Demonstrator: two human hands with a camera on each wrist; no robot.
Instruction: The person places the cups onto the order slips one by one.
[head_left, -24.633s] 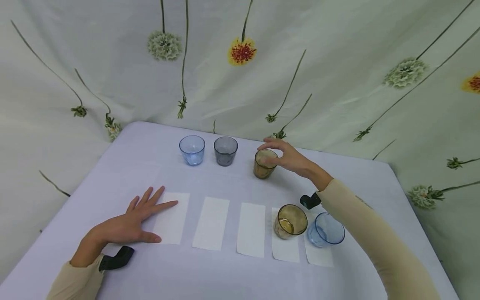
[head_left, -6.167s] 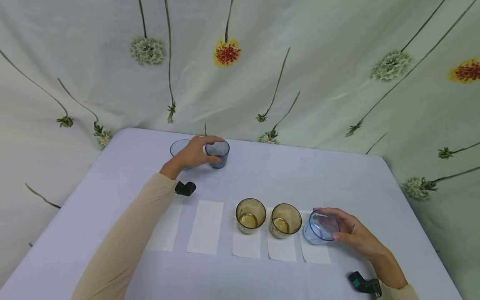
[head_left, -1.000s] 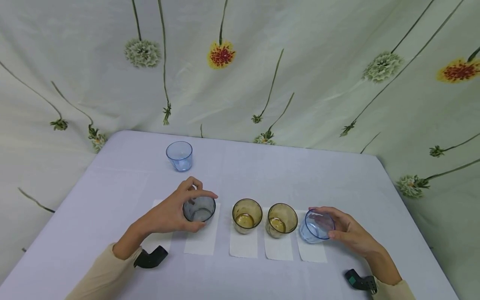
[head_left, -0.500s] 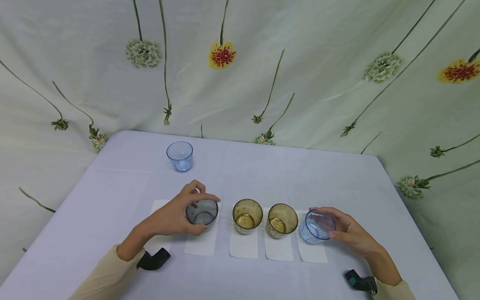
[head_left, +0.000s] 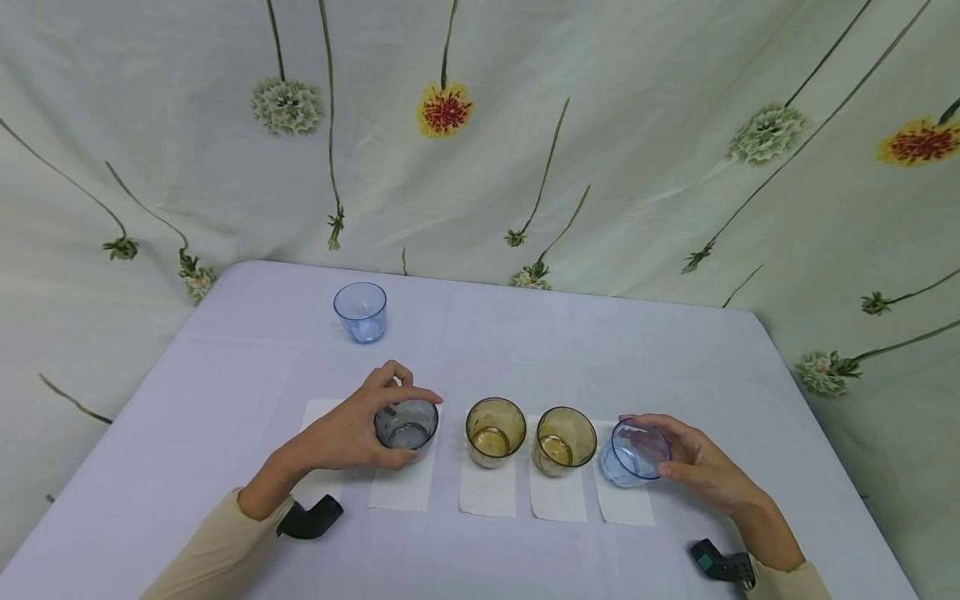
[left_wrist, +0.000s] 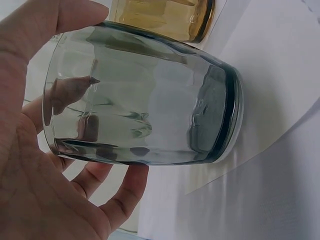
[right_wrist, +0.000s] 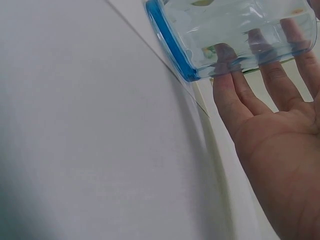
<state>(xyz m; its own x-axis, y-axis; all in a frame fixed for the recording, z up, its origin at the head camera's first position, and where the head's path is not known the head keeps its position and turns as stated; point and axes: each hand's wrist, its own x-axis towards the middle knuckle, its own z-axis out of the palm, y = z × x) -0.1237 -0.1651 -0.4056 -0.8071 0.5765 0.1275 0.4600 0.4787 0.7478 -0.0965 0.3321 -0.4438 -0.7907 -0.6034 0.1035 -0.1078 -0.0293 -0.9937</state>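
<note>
My left hand (head_left: 337, 437) grips a smoky grey glass tumbler (head_left: 407, 427), thumb on the near side and fingers across the far side. The tumbler is upright over the second white paper strip (head_left: 401, 492); in the left wrist view its base (left_wrist: 215, 115) is at or just above the paper. On the right, my right hand (head_left: 716, 475) holds a light blue tumbler (head_left: 628, 467) that stands on the rightmost strip (head_left: 628, 508). Between them, two amber tumblers, one to the left (head_left: 493, 442) and one to the right (head_left: 561, 450), each stand on a strip.
Another light blue tumbler (head_left: 362, 315) stands at the back left of the white-covered table (head_left: 600, 350). The leftmost paper strip (head_left: 322, 483) lies partly under my left hand. A flower-printed cloth (head_left: 637, 125) hangs behind the table.
Earlier, my right hand left the second amber tumbler, now on the middle strip, and took the right blue one. My left hand brought the grey tumbler forward; lately it shifted slightly right and down.
</note>
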